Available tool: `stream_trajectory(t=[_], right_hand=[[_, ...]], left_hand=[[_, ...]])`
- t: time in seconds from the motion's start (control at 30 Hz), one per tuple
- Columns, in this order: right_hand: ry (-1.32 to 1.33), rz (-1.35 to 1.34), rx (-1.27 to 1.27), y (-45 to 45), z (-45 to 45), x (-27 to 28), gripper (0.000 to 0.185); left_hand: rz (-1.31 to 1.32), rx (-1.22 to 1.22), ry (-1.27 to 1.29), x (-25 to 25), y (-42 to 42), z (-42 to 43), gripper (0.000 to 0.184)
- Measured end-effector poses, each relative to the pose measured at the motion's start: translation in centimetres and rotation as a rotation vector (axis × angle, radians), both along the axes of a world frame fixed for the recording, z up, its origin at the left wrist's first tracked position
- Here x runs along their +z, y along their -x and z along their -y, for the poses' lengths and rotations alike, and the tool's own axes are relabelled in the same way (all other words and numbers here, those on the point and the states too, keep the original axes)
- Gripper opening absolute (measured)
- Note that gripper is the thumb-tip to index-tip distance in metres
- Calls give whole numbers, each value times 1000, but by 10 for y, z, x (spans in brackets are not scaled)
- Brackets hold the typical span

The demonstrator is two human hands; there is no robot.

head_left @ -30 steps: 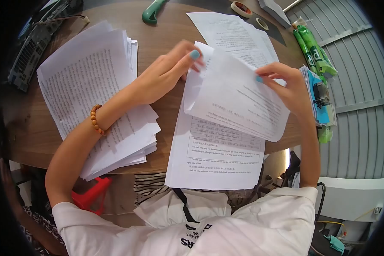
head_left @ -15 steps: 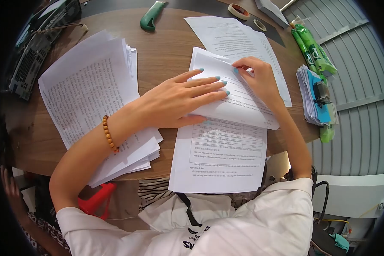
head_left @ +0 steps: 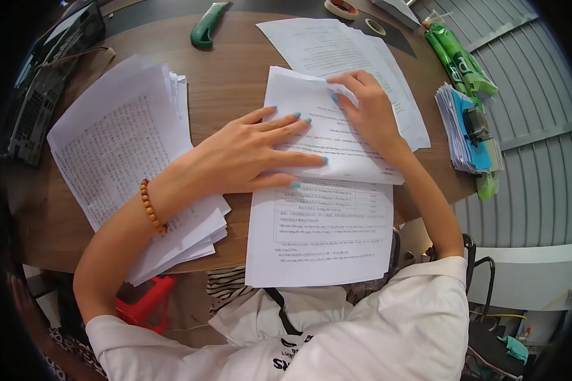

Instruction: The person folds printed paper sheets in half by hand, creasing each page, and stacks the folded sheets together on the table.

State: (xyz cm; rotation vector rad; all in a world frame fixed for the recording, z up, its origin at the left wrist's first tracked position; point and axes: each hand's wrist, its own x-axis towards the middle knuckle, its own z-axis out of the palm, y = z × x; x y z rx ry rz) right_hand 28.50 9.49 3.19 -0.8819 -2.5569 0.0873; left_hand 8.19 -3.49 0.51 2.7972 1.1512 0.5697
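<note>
My left hand lies open on a folded-over printed sheet of paper, its fingers spread and pressed down. At the far edge of that sheet, my right hand has its thumb and bent index finger closed on the paper. Beneath is a printed page with a table, which sticks out past the desk's near edge. Under my left forearm spreads a stack of printed papers. More printed sheets lie beyond my right hand.
A green-handled tool and rolls of tape lie at the desk's far side. Clipped papers and green packets line the right edge. Electronic equipment stands at left, a red stool below. Another person's arm shows at lower left.
The folded-over sheet lies flatter, and my left hand has slid slightly left and down with its fingers wider apart. My right hand stays at the far edge. The whole view has shifted slightly.
</note>
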Motion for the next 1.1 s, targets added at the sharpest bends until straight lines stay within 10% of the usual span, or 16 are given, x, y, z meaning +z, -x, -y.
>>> stream_trajectory(t=[0.4, 1.1], right_hand=[[117, 263, 260, -36, 142, -2, 68], [-192, 309, -275, -133, 116, 5, 41]], left_hand=[[-52, 17, 4, 3, 1, 1, 37], [-42, 16, 26, 4, 2, 1, 36]])
